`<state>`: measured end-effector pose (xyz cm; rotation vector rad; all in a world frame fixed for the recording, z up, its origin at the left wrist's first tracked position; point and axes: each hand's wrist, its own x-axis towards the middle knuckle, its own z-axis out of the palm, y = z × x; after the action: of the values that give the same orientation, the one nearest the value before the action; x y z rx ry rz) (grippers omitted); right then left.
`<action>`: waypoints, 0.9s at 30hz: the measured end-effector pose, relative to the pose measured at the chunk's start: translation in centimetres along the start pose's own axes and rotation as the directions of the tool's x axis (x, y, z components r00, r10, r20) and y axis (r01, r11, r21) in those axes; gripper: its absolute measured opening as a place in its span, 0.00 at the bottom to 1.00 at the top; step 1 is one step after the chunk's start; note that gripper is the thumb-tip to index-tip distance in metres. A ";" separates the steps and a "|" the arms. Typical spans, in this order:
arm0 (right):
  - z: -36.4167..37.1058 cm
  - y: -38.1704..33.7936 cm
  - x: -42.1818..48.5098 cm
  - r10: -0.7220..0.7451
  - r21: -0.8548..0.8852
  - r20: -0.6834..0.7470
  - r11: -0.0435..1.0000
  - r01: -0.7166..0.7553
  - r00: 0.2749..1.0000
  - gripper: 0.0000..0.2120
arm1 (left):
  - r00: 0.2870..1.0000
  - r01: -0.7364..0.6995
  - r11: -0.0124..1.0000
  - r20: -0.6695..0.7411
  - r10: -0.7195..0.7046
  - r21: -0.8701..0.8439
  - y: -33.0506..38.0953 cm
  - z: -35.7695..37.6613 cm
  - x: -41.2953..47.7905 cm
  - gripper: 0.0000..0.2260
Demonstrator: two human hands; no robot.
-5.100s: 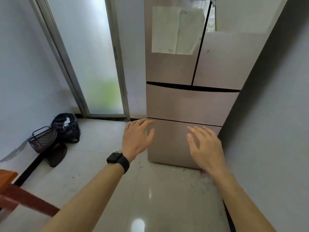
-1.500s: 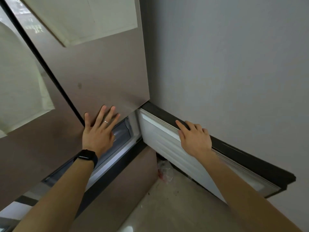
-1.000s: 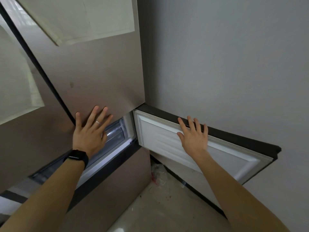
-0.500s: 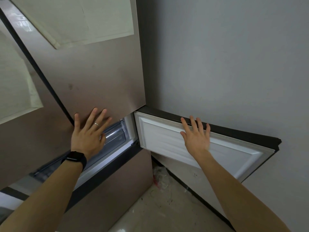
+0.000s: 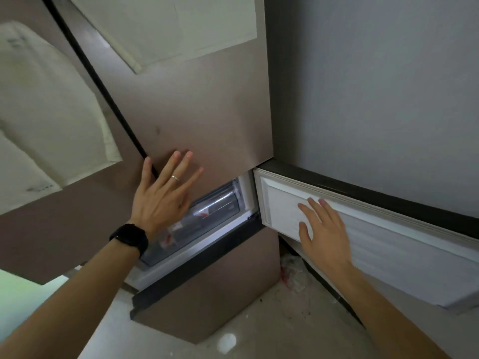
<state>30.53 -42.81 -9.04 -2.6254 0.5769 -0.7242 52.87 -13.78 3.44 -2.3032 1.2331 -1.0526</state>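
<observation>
Grey wall (image 5: 375,86) runs close along the right of a brown-fronted fridge (image 5: 85,229), whose small middle door (image 5: 394,244) stands swung out beside that wall. Its white ribbed lining and pale gasket show under a dark top edge. The right hand (image 5: 324,234) lies flat on the lining, fingers straight, gripping nothing. The left hand (image 5: 160,200) presses spread fingers on the upper door (image 5: 207,112), above a clear drawer (image 5: 217,206).
</observation>
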 end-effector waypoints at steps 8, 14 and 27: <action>9.4 -9.6 0.8 0.112 0.532 0.607 0.678 -0.507 0.787 0.20 | 0.982 -0.178 0.949 -0.012 0.188 0.261 -5.0 0.9 0.2 0.28; 17.5 -15.9 3.2 0.105 0.483 0.842 0.287 -0.827 0.529 0.14 | 0.966 -0.216 0.905 -0.058 0.254 0.367 -5.0 2.3 -0.1 0.28; 27.0 -22.7 8.9 -0.038 0.261 0.930 -0.636 -0.726 0.367 0.19 | 0.967 -0.179 0.917 -0.109 0.231 0.356 -4.5 2.7 -0.4 0.28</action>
<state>58.81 -21.52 -17.31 -0.3000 0.6087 0.1713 57.36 -11.02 4.04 -1.8176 1.2029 -1.2668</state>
